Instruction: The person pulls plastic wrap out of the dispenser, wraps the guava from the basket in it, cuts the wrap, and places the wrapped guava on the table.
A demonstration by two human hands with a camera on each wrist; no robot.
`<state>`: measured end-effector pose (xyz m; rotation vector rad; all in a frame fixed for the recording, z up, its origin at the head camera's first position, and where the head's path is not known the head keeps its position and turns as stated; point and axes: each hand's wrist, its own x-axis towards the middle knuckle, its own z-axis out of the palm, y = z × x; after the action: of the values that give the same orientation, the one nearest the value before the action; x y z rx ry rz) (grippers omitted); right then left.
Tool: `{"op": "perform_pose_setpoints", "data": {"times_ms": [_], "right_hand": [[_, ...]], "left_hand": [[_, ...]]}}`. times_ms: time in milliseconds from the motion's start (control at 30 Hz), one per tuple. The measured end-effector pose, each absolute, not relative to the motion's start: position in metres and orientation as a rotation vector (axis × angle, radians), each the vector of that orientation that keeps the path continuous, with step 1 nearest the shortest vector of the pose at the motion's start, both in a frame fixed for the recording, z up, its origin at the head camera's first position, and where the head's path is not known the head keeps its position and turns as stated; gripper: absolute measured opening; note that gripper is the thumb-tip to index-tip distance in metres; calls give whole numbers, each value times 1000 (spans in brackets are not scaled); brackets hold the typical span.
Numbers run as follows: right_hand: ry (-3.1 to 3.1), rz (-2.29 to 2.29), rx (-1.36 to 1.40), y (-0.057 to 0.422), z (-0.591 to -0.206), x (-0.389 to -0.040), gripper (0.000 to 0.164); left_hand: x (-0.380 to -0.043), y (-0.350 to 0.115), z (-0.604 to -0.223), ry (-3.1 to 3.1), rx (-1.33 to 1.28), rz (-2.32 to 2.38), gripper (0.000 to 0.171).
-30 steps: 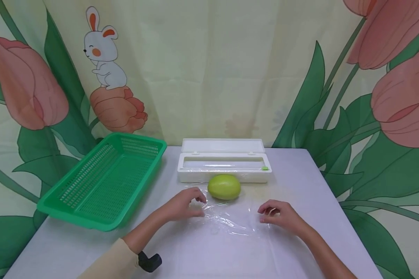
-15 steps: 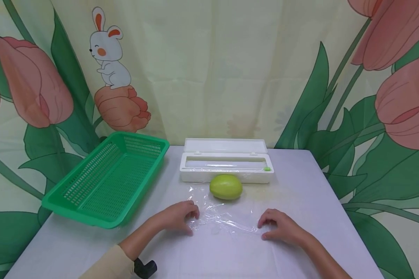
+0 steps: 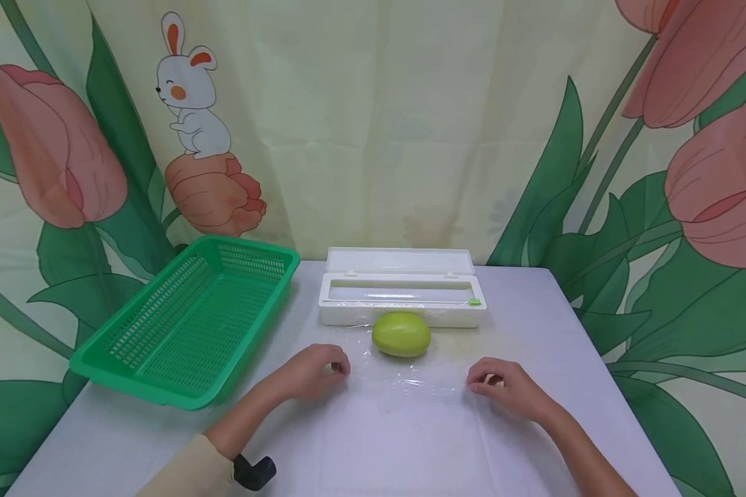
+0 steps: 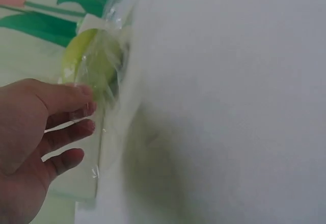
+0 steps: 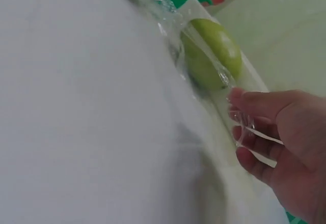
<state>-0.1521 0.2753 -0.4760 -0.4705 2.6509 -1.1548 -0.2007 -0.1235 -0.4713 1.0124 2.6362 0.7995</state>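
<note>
A smooth yellow-green oval fruit (image 3: 401,335), mango-like, lies on a sheet of clear cling film (image 3: 410,384) in front of a white film dispenser (image 3: 373,314). My left hand (image 3: 313,373) pinches the film's near left corner between thumb and index finger. At the near right corner, my right hand (image 3: 508,388) pinches the film in the same way. Between the two hands the near edge is stretched and slightly raised. Both wrist views show film (image 5: 204,46) passing in front of the fruit. The other fingers of the left hand (image 4: 35,127) are loosely bent.
The dispenser's lid (image 3: 400,261) is up, and a green cutter slider (image 3: 474,301) sits at its right end. A green perforated basket (image 3: 186,400) stands to the left on the white-covered table (image 3: 410,455). Behind hangs a tulip-and-rabbit curtain (image 3: 410,138).
Both hands first moved down toward the near film corners, then rose slightly with the film pinched. The crumpled near edge has become straighter and tauter. The fruit stays in place.
</note>
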Motion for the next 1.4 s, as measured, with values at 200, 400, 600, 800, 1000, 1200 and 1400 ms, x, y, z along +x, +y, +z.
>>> {"op": "perform_pose_setpoints", "data": {"times_ms": [200, 400, 600, 800, 1000, 1200, 1400], "right_hand": [[2796, -1183, -428, 276, -462, -165, 17], [2941, -1252, -372, 272, -453, -185, 18], [3016, -1259, -264, 260, -447, -207, 16], [3116, -1204, -215, 250, -449, -224, 15], [3366, -1062, -325, 242, -461, -237, 8], [3480, -985, -400, 238, -470, -244, 7], [3547, -965, -432, 239, -474, -248, 18]], "left_hand": [[-214, -122, -458, 2717, 1064, 975, 3], [-229, -116, -448, 2807, 918, 1129, 5], [-241, -107, -446, 2866, 805, 1254, 6], [-251, -99, -448, 2954, 733, 1233, 5], [-259, -89, -454, 3112, 730, 1051, 6], [-263, -82, -460, 3299, 790, 869, 7], [-269, -78, -464, 3309, 779, 872, 7]]}}
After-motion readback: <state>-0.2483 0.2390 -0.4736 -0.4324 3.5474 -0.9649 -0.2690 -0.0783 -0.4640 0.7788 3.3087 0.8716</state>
